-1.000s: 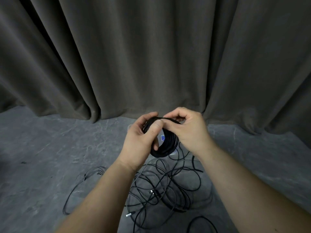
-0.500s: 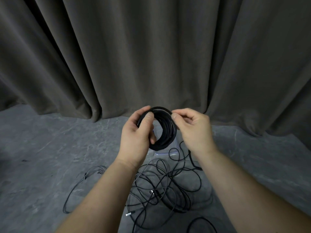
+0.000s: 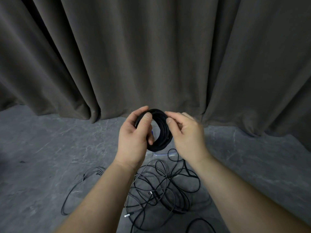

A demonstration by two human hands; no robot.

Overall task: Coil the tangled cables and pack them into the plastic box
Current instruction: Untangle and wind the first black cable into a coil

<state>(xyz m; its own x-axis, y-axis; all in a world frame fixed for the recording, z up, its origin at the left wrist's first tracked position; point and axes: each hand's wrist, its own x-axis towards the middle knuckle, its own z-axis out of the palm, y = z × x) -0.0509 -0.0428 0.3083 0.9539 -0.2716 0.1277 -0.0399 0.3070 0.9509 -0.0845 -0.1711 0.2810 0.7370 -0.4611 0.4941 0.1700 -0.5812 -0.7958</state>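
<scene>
Both forearms reach forward; left hand (image 3: 134,135) grips the coiled cable (image 3: 161,132), right hand (image 3: 186,132) beside it, fingers (image 3: 169,121) loosely curled.

No readable text, label, brand, number or sign anywhere in view. Small blue patch on plastic box (image 3: 164,153), seen through cable coil (image 3: 160,131): too small and blurred to tell if it carries print. Cable plugs in tangle (image 3: 161,190) show no legible marking.
</scene>
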